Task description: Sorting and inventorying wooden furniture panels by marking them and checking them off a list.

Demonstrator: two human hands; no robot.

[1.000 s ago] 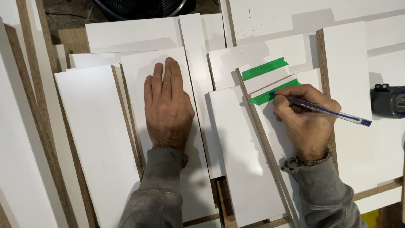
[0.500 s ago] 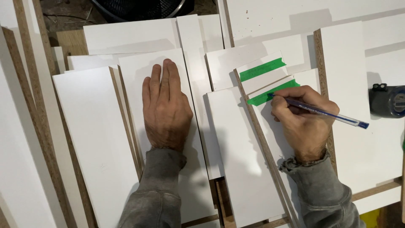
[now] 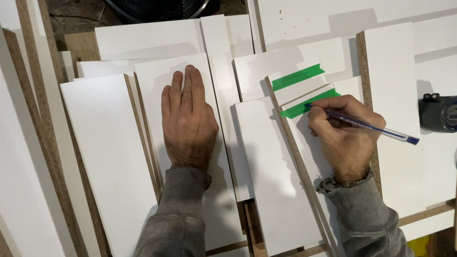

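A blue pen (image 3: pixel 362 124) is pinched by the right hand (image 3: pixel 345 135); its tip is kept on the green tape (image 3: pixel 309 103), at ten o'clock from that hand. The left hand (image 3: pixel 188 121) is still laid flat, fingers together, on a white board (image 3: pixel 190 157); little has been moved, so marking is likely being kept up.

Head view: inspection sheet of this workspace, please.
Surface: overlapping white panels with raw chipboard edges.
Job's things: two green tape strips on stacked narrow panels; blue pen, tip at the lower strip.
Clutter: dark tape-measure-like tool at right edge.
Hands: left hand flat on a panel, fingers together; right hand grips the pen.
Cables: thin wires possibly at top left, unclear.
Surroundings: dark round mesh object at top.
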